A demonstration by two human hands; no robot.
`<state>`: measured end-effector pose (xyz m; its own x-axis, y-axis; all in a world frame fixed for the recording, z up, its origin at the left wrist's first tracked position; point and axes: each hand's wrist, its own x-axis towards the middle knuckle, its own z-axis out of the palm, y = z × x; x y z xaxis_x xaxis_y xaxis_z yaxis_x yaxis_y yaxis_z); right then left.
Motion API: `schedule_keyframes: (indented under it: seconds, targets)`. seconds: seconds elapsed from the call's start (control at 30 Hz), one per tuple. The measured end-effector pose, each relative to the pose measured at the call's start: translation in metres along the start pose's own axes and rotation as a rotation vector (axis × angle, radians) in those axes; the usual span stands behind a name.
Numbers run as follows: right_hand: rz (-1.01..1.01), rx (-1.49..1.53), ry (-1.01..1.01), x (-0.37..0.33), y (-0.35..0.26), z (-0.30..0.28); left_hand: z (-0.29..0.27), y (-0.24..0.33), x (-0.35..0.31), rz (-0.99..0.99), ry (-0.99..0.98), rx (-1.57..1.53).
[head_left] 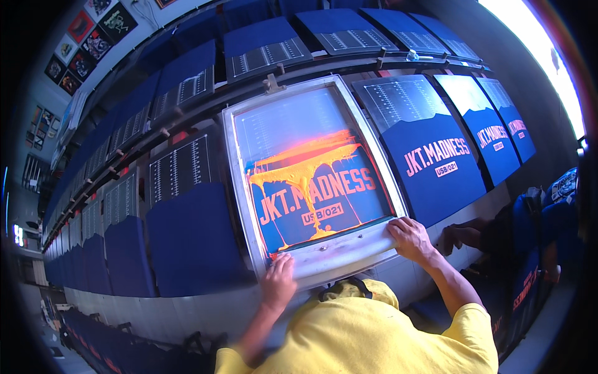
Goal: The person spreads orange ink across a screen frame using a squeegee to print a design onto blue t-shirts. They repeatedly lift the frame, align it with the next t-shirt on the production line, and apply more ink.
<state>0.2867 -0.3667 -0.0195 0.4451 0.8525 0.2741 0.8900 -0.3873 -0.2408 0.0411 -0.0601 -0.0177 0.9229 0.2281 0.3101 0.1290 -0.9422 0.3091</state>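
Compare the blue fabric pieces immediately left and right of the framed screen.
The left piece is plain, while the right piece bears pinkish-orange lettering. The left piece's upper edge is smoother; the right piece's rises in peaks. Both are dark blue and lie on boards.

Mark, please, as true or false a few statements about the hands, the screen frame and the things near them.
1. The right hand grips the pale squeegee near its right end. True.
2. Orange ink lies inside the screen frame. True.
3. The left hand is at the frame's top edge. False: it is at the squeegee's left end.
4. The blue fabric panel just right of the frame bears green lettering. False: that panel's lettering is pink.
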Motion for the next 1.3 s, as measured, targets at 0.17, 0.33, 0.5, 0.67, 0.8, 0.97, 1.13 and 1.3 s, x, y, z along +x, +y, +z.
schedule_keyframes:
  seconds: [0.17, 0.33, 0.5, 0.67, 0.8, 0.97, 1.13, 1.3]
  targets:
    - [-0.001, -0.029, 0.018, 0.024, 0.02, 0.01, 0.015, -0.009, 0.012, 0.021, 0.023, 0.058]
    - [-0.009, -0.018, 0.001, 0.068, 0.055, 0.025, 0.023, -0.03, 0.056, 0.023, 0.059, 0.094]
    - [-0.035, -0.03, -0.001, 0.123, 0.076, 0.03, 0.034, -0.063, 0.099, -0.009, 0.103, 0.08]
    - [0.007, -0.02, 0.009, 0.171, 0.098, 0.042, 0.029, -0.093, 0.153, -0.018, 0.076, 0.064]
    - [-0.006, -0.009, 0.032, 0.201, 0.106, 0.044, 0.016, -0.106, 0.183, -0.028, 0.042, 0.056]
    - [-0.014, 0.016, 0.042, 0.181, 0.091, 0.04, 0.001, -0.097, 0.17, -0.099, -0.024, 0.053]
    - [-0.042, 0.045, 0.02, 0.094, 0.031, 0.009, -0.018, -0.057, 0.084, -0.069, 0.005, 0.006]
    - [-0.007, 0.032, -0.093, 0.01, -0.025, -0.006, -0.035, -0.01, 0.002, -0.049, 0.004, 0.028]
